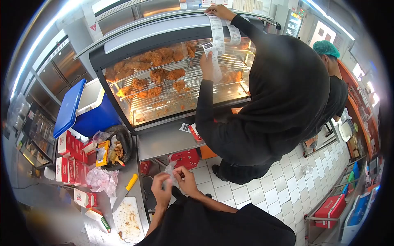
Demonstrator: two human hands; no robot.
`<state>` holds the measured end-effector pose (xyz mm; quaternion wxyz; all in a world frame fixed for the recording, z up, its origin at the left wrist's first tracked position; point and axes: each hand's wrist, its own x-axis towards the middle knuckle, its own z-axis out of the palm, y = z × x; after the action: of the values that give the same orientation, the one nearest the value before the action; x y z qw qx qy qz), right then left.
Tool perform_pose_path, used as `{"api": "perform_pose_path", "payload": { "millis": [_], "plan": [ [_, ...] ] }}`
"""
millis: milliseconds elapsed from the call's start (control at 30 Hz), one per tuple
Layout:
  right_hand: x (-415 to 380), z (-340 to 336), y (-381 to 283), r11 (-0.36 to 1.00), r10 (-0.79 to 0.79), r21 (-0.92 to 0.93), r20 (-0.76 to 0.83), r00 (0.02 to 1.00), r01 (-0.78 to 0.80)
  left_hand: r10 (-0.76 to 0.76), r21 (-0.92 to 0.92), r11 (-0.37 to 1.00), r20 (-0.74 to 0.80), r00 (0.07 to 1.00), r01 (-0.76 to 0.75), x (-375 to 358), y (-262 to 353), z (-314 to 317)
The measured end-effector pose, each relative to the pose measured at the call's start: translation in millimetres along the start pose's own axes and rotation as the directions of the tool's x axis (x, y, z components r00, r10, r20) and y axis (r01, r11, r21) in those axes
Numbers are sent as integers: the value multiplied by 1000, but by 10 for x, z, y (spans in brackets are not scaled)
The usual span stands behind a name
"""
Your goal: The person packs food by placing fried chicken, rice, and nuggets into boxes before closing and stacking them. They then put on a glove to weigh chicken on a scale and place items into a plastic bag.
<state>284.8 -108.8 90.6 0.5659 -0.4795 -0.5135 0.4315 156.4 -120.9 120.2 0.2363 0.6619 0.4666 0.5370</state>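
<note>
Over the gap by the counter's edge, my left hand (pixel 162 189) and my right hand (pixel 186 181) are close together with fingers curled in a pinch. Between them is a crumpled piece of clear thin plastic (pixel 170 167), like a small bag or glove. Both hands are closed on it. To their left, a yellow-handled knife (pixel 126 188) lies across the top of a white cutting board (pixel 127 217) spotted with brown crumbs. A pink-white plastic bag (pixel 102 181) sits crumpled beside the knife.
A co-worker (pixel 283 94) in black stands ahead, holding printed paper slips (pixel 216 33) against the display warmer (pixel 164 24) with fried chicken. Red-and-white boxes (pixel 67 170), a black bowl (pixel 125 139) and a blue cooler (pixel 96 115) crowd the left counter. Another person (pixel 334 90) stands farther right.
</note>
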Motion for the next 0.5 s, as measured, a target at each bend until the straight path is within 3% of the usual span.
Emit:
{"api": "perform_pose_path", "payload": {
  "millis": [33,100,133,167,200,233,267,300,367,433,467,500],
  "plan": [
    [23,-1,33,993,66,95,-18,998,-64,-4,2,1000,-4,1000,4,-12,47,-20],
    [71,-56,126,980,128,151,30,991,-131,-288,173,955,344,894,241,-78,187,-75],
    [120,-77,143,963,161,211,39,986,-165,-266,280,948,436,860,151,-126,44,-91],
    [175,-88,184,943,191,270,48,981,-196,-270,281,947,427,863,157,-100,-34,-148],
    [231,-87,221,972,136,187,27,990,-139,-84,305,945,577,812,-119,-47,-79,-203],
    [236,-103,251,973,138,183,41,990,-143,78,280,878,716,694,-387,-1,-100,-222],
    [268,-128,129,998,62,21,33,998,-63,164,203,913,613,773,-354,58,28,-233],
    [300,-137,48,990,-18,-140,38,999,23,157,212,913,603,782,-347,102,97,-274],
    [343,-113,15,982,-68,-170,79,995,81,412,115,851,459,787,-512,200,196,-373],
    [335,-63,-46,972,-111,-195,110,988,131,405,49,871,491,771,-488,329,345,-404],
    [331,-40,-108,963,-144,-216,94,985,161,105,168,953,602,792,-254,380,403,-401],
    [330,-18,-169,952,-181,-238,78,980,194,-199,311,950,661,724,-22,411,430,-390]
  ]
}}
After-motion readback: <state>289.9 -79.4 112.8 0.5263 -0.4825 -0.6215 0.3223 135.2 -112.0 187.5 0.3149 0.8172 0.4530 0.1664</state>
